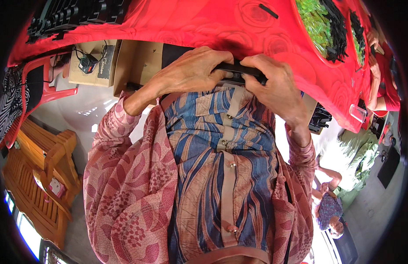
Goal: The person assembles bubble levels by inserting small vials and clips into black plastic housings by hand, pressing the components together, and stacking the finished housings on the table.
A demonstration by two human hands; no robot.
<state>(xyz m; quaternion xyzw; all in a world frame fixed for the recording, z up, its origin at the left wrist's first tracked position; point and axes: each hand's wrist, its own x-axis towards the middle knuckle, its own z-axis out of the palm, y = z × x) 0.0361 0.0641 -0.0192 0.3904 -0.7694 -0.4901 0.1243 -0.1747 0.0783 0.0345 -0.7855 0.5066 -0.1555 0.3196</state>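
Between my two hands, close to my body at the near edge of the table, is a long black plastic-looking piece (240,69). My left hand (197,68) has its fingers closed around its left end. At the other end my right hand (274,83) grips it, with the thumb bent in against it. My fingers cover much of the piece, so its full shape cannot be made out. Beyond my hands spreads a red rose-patterned tablecloth (186,24), where a small black strip (268,11) lies flat.
Black parts (78,22) are massed at the table's far left. At the right sits a container of green pieces (311,20) and black strips (333,35). Cardboard boxes (91,75), a red chair (47,90) and a wooden bench (41,171) stand left. Other people (331,211) are at right.
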